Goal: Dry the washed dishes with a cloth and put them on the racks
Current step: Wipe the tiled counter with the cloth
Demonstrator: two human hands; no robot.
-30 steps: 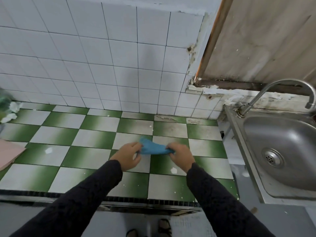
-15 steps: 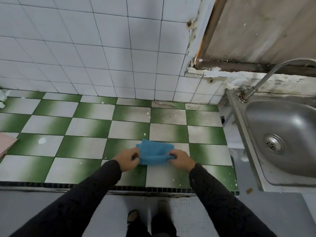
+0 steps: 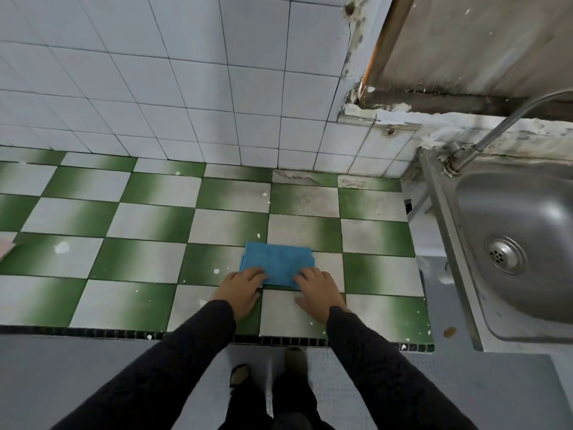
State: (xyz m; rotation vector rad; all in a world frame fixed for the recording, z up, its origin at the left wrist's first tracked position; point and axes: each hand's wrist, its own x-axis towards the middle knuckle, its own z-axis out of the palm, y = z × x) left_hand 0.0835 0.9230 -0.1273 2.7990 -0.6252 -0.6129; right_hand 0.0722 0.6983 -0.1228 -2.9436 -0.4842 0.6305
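Cloth [image 3: 277, 262], blue and folded, lies flat on the green-and-white tiled bench [image 3: 148, 221], left of the steel sink [image 3: 524, 243]. Left hand [image 3: 240, 290] and right hand [image 3: 319, 291] press its near edge, each grip spread flat.

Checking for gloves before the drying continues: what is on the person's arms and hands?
Both arms wear long, dark, close-fitting sleeves that end at the wrists. The left hand and right hand are bare: no gloves, and no rings, watch or markings visible.
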